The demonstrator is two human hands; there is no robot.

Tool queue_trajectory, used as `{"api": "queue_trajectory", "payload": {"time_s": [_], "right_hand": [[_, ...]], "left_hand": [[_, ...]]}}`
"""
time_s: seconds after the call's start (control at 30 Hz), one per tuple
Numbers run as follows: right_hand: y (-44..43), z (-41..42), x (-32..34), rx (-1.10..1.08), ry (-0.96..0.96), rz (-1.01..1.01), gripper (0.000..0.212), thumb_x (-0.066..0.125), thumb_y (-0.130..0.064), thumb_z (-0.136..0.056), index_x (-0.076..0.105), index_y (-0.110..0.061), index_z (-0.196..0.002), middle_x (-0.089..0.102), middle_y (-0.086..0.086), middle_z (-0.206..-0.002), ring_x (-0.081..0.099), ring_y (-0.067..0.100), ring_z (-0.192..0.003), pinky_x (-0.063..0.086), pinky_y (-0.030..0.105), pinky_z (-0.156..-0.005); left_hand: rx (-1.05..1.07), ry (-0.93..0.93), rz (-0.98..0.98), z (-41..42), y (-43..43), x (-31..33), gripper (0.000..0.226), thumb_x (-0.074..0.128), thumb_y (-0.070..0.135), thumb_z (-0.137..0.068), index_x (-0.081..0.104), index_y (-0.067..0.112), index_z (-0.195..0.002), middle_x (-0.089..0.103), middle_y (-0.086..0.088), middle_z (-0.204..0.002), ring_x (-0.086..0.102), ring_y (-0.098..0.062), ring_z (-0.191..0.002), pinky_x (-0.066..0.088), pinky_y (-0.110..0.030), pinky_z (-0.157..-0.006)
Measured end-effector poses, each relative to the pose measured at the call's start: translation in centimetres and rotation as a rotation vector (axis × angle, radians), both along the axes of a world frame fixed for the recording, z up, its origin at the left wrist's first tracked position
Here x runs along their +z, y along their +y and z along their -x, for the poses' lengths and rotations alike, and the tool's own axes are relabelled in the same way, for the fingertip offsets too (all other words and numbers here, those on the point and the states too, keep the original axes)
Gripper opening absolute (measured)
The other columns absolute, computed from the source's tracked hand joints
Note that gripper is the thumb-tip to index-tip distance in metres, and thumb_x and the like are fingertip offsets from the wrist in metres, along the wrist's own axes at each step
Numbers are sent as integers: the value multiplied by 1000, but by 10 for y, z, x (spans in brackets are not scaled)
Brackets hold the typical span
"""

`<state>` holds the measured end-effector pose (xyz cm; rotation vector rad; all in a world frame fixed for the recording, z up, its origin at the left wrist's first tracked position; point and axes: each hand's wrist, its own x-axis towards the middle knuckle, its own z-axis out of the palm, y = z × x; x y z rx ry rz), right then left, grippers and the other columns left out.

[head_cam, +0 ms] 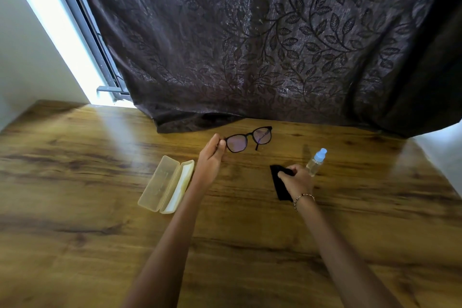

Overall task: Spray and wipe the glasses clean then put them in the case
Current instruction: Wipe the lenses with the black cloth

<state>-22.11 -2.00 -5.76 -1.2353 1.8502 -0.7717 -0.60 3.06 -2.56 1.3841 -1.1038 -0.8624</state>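
The left hand [212, 155] pinches the near-left corner of the dark-framed glasses [248, 139], thumb and fingers closed on the frame beside one lens, and holds them just above the wooden counter [75, 170] toward its far side; the lenses face the camera and one temple arm hangs folded down behind the right lens. The right hand [296, 179] is curled closed on a black cloth [278, 184], gripping its upper edge while the rest of the cloth hangs or lies flat on the counter beneath the wrist; I cannot tell which. A beaded bracelet [303, 196] circles that wrist. Just beyond the right hand's knuckles a small clear spray bottle [316, 161] with a pale blue cap lies tilted on the counter, apart from the glasses. Left of the left forearm the translucent yellowish case [166, 184] lies open, both halves facing up. A dark leaf-patterned curtain [275, 45] hangs behind and drapes onto the counter's far edge.
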Motion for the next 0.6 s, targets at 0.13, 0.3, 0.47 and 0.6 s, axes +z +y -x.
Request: {"api": "queue_trajectory", "payload": {"time_s": [0.13,0.3,0.47,0.6], "right_hand": [[20,-18,19,-22,-114,239,21,71,-18,-81,63,-20,-101,65,-3,-90,64,16,-83,54,26,-64],[34,-43,60,-38,-196,611,13,70,-20,-83,69,-21,-96,66,-12,-88,60,-1,-85,46,11,-68],[26,-66,81,164,20,921,15,71,-7,-81,72,-6,-96,65,0,-90,58,7,-80,46,10,-73],[29,-78,66,480,247,971,29,67,-12,-86,67,-3,-114,61,6,-98,58,11,-83,48,15,-74]], "left_hand": [[-6,-6,-15,4,2,1,32,40,24,-102,53,-3,-114,58,-27,-111,56,-37,-104,46,-50,-93],[-20,-31,-1,10,3,10,22,42,22,-101,46,25,-80,45,5,-80,45,-5,-73,42,-20,-71],[-22,-36,3,14,2,16,25,42,20,-102,48,27,-78,48,4,-82,48,-4,-73,47,-23,-70],[-8,25,-13,16,0,20,20,42,18,-102,53,18,-85,55,-8,-89,53,-20,-81,48,-44,-75]]}}
